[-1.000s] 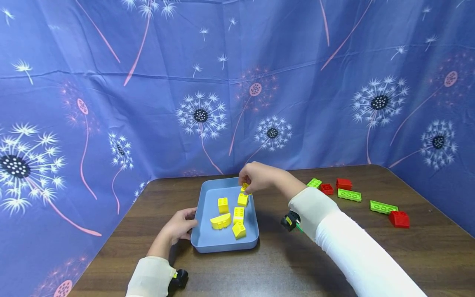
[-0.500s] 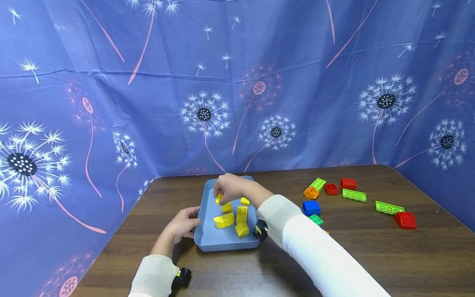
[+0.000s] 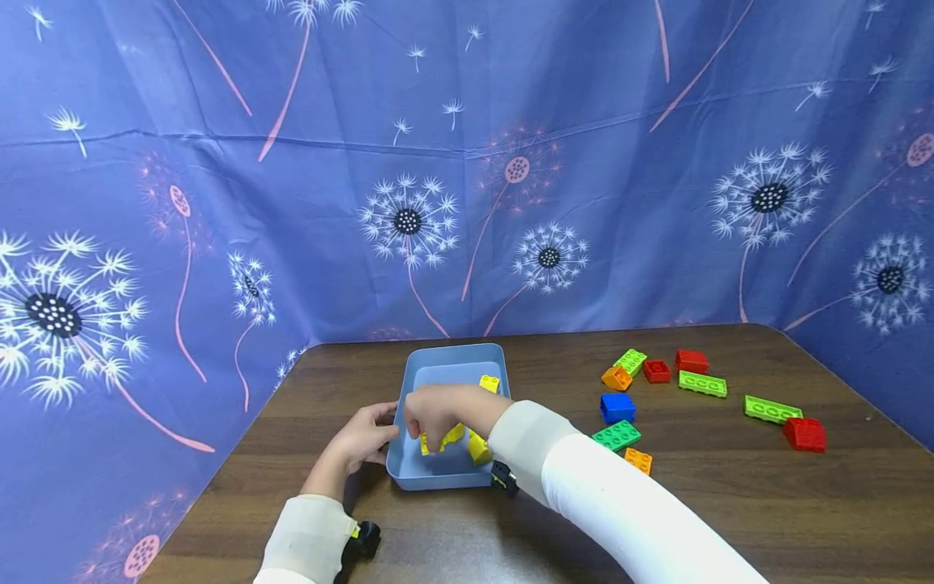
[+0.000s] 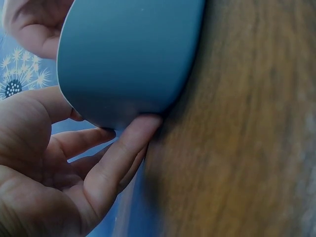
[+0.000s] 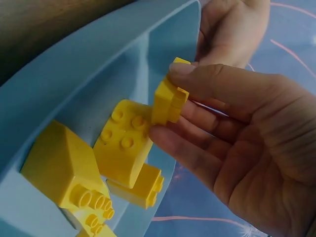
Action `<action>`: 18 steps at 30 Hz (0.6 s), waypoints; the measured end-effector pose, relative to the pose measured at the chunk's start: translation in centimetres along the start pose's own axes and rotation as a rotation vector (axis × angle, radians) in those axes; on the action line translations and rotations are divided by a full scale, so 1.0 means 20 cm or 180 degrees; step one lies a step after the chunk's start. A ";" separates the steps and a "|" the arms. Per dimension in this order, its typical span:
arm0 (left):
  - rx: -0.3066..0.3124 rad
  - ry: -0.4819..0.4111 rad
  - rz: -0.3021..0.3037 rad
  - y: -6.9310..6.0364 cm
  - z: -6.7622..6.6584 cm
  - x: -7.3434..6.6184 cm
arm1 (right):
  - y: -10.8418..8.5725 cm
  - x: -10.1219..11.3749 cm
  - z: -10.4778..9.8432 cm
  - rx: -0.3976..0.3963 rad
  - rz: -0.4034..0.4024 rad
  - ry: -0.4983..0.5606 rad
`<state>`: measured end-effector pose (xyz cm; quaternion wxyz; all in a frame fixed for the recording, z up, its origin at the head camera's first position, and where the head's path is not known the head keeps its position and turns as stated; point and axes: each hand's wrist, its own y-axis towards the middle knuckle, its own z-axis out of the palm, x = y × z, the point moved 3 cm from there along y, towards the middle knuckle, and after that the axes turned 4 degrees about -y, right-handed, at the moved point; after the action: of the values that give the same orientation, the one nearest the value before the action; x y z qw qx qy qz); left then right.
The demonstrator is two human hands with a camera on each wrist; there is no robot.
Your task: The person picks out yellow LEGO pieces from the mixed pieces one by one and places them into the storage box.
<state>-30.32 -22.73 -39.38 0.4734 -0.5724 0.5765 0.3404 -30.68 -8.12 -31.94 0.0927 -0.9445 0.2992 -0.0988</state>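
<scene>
A blue tray (image 3: 456, 354) holding several yellow bricks stands on the table. My left hand (image 3: 362, 440) grips its left wall, thumb at the rim and fingers against the outside, as the left wrist view (image 4: 74, 163) shows. Inside the tray, my right hand (image 3: 438, 412) pinches a small yellow brick (image 5: 165, 101) between thumb and fingers. Close by lie a studded yellow brick (image 5: 123, 143), a slanted yellow brick (image 5: 61, 163) and another yellow brick (image 5: 138, 185). One more yellow brick (image 3: 490, 383) shows at the tray's right side. My right hand and forearm hide part of the tray.
To the right lie loose bricks: orange (image 3: 617, 378), blue (image 3: 617, 408), green (image 3: 616, 435), red (image 3: 657, 371) and light green (image 3: 703, 384). Another red brick (image 3: 805, 435) is farther right. A blue patterned cloth (image 3: 467, 203) hangs behind the table (image 3: 328, 381).
My right hand has moved with the small yellow brick from the tray's far right corner to its left side, then nearer. The left hand keeps its hold on the tray.
</scene>
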 end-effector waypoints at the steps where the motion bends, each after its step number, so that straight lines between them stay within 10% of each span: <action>1: 0.0005 -0.0002 0.0002 0.00 0.00 0.00 | 0.00 0.01 0.00 0.0039 -0.0009 -0.0056; 18: 0.0040 -0.0008 -0.0007 0.01 0.00 0.02 | -0.04 0.10 0.07 0.0174 -0.0053 -0.0364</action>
<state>-30.52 -22.89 -39.74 0.4781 -0.5696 0.5774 0.3371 -28.35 -8.49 -32.83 0.1345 -0.9482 0.2828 -0.0534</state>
